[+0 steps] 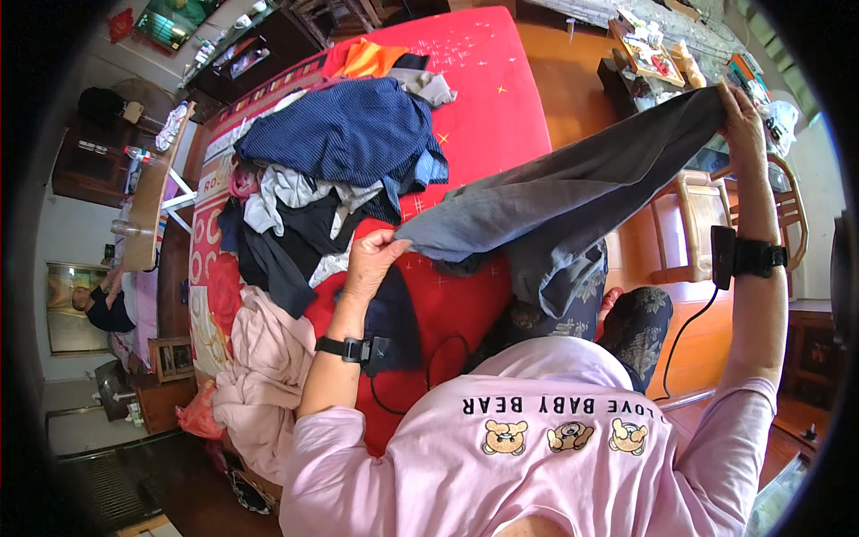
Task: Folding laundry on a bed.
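Observation:
A faded grey-blue pair of trousers (555,192) is stretched slantwise in front of me, over the bed's edge and my lap. My left hand (371,261) pinches its lower left end. Raised far to the right, my right hand (741,116) grips its dark upper end. Between the hands a loose part (573,279) droops toward my knees. Left of my left hand lies a heap of clothes, with a dark blue patterned garment (340,130) on top and black (273,264) and white pieces below. Close to my left forearm is a crumpled pale pink cloth (264,376).
I sit at the edge of a bed with a red cover (488,89). A wooden chair (693,228) stands on the right, with a cluttered low table (649,54) beyond. At the far left are a wooden table (148,206) and another person (112,300). Cables hang from both wrist straps.

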Demonstrator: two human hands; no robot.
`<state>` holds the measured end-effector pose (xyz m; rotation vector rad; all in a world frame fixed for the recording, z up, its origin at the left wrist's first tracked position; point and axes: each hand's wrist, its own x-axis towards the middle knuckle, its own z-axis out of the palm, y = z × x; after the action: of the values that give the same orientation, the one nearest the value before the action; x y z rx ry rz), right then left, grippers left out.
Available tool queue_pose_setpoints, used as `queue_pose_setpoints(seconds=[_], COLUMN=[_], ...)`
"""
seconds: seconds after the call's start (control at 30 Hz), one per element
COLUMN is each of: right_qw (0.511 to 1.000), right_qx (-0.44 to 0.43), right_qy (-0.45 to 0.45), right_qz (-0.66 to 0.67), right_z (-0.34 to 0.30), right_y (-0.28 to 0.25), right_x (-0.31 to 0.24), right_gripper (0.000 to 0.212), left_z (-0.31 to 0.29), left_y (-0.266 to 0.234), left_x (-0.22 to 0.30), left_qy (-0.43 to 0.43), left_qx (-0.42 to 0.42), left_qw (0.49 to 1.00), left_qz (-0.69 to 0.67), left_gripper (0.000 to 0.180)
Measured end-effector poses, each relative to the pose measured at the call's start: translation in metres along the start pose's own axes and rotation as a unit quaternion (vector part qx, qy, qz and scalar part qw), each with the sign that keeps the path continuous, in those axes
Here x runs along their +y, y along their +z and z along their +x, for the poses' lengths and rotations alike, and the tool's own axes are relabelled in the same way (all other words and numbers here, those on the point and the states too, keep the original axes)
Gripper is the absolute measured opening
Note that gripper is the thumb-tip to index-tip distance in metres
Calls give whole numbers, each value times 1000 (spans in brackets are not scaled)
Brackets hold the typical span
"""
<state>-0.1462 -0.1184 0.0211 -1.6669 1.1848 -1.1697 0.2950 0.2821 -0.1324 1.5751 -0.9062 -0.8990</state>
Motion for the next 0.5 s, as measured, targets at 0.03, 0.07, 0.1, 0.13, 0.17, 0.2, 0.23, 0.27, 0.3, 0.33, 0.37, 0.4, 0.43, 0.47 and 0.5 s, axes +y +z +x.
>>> queue_pose_setpoints(seconds=[0.03,0.07,0.1,0.13,0.17,0.2,0.23,0.27,0.3,0.33,0.37,0.4,0.43,0.47,0.5], right_qw=[1000,1000,1000,1000,1000,999,999,998,997,993,988,981,974,964,951], right_qx=[-5,2,1,4,11,5,-11,-17,-20,-7,6,-14,9,20,27], right_qy=[-1,3,2,1,-1,-13,-43,-59,-75,-115,-153,-190,-224,-257,-288], right_qz=[12,5,21,18,10,30,-8,10,23,5,-13,31,37,72,111], right_z=[-1,-3,-6,-7,-9,-12,-14,-13,-11,-7,-3,1,6,8,7], right_y=[-4,-1,1,5,5,11,13,15,11,7,3,1,-1,-5,-7], right_x=[2,-3,-7,-10,-15,-26,-41,-58,-75,-94,-112,-132,-150,-167,-183], right_gripper=[30,30,30,29,28,26,24,23,23,22,22,21,21,22,23], left_z=[3,5,9,15,24,33,42,51,60,66,63,55,50,47,41], left_y=[-3,-13,-18,-26,-30,-45,-69,-96,-120,-138,-161,-184,-195,-197,-203], left_x=[12,20,30,44,67,89,116,149,183,219,257,293,322,343,359], left_qy=[1,11,5,10,16,60,103,159,168,271,254,288,356,411,440], left_qx=[15,38,53,96,136,170,204,227,263,281,326,316,311,291,288], left_qw=[1000,999,999,993,982,980,973,957,944,918,905,903,881,864,850], left_qz=[-26,-11,-4,65,130,85,42,88,106,77,99,53,15,-17,-21], left_gripper=[8,8,9,10,11,11,12,12,11,10,9,9,10,11,13])
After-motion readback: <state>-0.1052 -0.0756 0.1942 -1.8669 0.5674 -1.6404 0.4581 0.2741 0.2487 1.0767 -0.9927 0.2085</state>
